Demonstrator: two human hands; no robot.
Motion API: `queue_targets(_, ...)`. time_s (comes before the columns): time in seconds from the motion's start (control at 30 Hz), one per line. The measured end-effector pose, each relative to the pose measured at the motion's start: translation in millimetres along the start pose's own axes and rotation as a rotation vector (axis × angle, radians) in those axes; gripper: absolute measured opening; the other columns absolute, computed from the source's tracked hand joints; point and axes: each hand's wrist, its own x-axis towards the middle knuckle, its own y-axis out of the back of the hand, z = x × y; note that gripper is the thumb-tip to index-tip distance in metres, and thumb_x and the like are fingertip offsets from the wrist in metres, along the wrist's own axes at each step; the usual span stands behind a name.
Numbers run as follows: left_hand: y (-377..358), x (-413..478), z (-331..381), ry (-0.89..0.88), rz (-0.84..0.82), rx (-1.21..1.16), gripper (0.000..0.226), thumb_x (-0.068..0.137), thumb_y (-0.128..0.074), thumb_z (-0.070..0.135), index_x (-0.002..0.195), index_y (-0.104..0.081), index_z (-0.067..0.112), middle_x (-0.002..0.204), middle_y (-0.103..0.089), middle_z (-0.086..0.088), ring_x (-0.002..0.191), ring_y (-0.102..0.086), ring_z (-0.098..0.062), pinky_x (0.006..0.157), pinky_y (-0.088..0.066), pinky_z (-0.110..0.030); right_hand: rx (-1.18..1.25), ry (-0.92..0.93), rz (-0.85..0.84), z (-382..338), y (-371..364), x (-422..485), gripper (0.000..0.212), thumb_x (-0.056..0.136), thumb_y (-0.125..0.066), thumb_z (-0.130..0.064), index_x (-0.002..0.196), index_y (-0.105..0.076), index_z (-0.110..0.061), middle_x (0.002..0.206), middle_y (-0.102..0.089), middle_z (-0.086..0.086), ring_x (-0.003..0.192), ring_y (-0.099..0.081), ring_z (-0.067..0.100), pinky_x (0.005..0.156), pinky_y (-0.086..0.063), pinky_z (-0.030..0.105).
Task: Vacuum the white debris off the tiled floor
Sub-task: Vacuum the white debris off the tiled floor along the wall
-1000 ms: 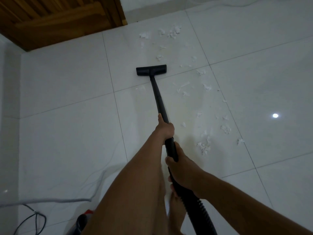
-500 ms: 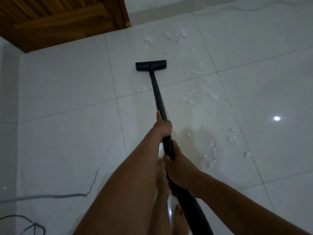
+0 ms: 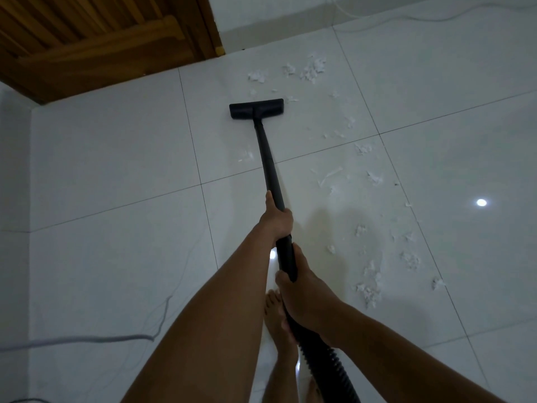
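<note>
Having been pushed further up the tiled floor [image 3: 116, 170], the floor head [image 3: 256, 108] is brought just short of the far white debris [image 3: 312, 69], the wand [image 3: 267, 158] gripped by curled fingers of left hand [image 3: 276, 219] and right hand [image 3: 302, 289], the right-side trail left uncollected.

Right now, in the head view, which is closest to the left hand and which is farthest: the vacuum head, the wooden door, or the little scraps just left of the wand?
1. The scraps: on the floor left of the wand, partway out from the left hand.
2. The vacuum head: at the wand's far end.
3. The wooden door: beyond that, far left.
</note>
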Motion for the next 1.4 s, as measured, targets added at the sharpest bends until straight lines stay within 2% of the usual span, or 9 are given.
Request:
queue_targets(0.17,8,12,9,-0.009,0.005,0.018,0.072,0.105,-0.036,0.028,0.154,0.015,0.041,0.14,-0.047,-0.009,0.091,-0.054,-0.021,0.091,-0.049,-0.039,0.006,0.005,-0.002,-11,2,12,0.061,0.109,-0.038,-0.03,0.152,-0.006,-0.06,0.086,-0.061,0.016,0.051,-0.057,0.016,0.042,-0.05,0.024)
queue_targets(0.33,16,23,19,-0.001,0.014,0.031,0.072,0.105,-0.037,0.029,0.153,0.015,0.041,0.144,-0.045,-0.01,0.104,-0.055,-0.027,0.101,-0.048,-0.045,0.007,0.018,-0.008,-24,4,23,0.062,0.11,-0.038,-0.031,0.153,-0.003,-0.059,0.084,-0.061,0.016,0.047,-0.057,0.014,0.042,-0.05,0.024)
queue_targets(0.4,20,27,23,-0.004,0.01,0.026,0.072,0.105,-0.037,0.029,0.153,0.015,0.042,0.142,-0.046,-0.011,0.106,-0.057,-0.027,0.101,-0.048,-0.046,0.014,0.02,-0.007,-29,4,27,0.062,0.11,-0.038,-0.031,0.152,-0.004,-0.061,0.083,-0.06,0.015,0.045,-0.056,0.014,0.042,-0.05,0.024)
queue_targets(0.53,27,36,30,-0.01,0.008,0.02,0.072,0.105,-0.036,0.028,0.153,0.015,0.042,0.136,-0.049,-0.01,0.097,-0.058,-0.024,0.097,-0.05,-0.044,0.022,0.028,-0.007,-39,4,36,0.062,0.109,-0.036,-0.031,0.152,-0.004,-0.061,0.081,-0.058,0.014,0.045,-0.055,0.014,0.042,-0.049,0.025)
queue_targets(0.7,33,48,38,-0.016,0.016,0.035,0.072,0.105,-0.036,0.028,0.154,0.015,0.041,0.139,-0.047,-0.01,0.093,-0.054,-0.022,0.094,-0.05,-0.041,-0.034,0.058,0.024,-51,8,46,0.063,0.11,-0.036,-0.029,0.157,-0.002,-0.053,0.08,-0.058,0.011,0.042,-0.052,0.009,0.038,-0.045,0.019)
queue_targets(0.93,43,59,54,-0.013,0.007,0.034,0.071,0.105,-0.036,0.029,0.153,0.016,0.041,0.142,-0.046,-0.009,0.096,-0.054,-0.023,0.094,-0.05,-0.04,-0.021,0.048,0.025,-70,13,56,0.064,0.11,-0.035,-0.029,0.157,0.0,-0.053,0.08,-0.057,0.011,0.041,-0.052,0.008,0.038,-0.045,0.019)
queue_targets(1.17,55,72,71,-0.02,0.008,0.037,0.072,0.105,-0.036,0.028,0.153,0.016,0.041,0.142,-0.046,-0.01,0.097,-0.053,-0.024,0.096,-0.049,-0.042,0.003,0.044,0.029,-92,17,67,0.063,0.11,-0.036,-0.029,0.157,-0.002,-0.054,0.086,-0.059,0.012,0.055,-0.057,0.012,0.041,-0.046,0.018)
queue_targets(1.27,60,76,77,-0.021,0.006,0.032,0.072,0.105,-0.036,0.028,0.153,0.015,0.041,0.142,-0.046,-0.01,0.1,-0.053,-0.025,0.098,-0.049,-0.043,0.001,0.038,0.031,-99,17,73,0.063,0.11,-0.036,-0.029,0.157,-0.002,-0.054,0.087,-0.06,0.012,0.056,-0.058,0.012,0.041,-0.046,0.018)
queue_targets(1.4,64,81,82,-0.026,0.0,0.019,0.072,0.105,-0.036,0.028,0.153,0.015,0.042,0.141,-0.047,-0.009,0.097,-0.053,-0.024,0.093,-0.049,-0.04,-0.003,0.031,0.035,-108,18,76,0.063,0.11,-0.037,-0.029,0.157,-0.002,-0.053,0.086,-0.059,0.012,0.054,-0.056,0.012,0.038,-0.046,0.019)
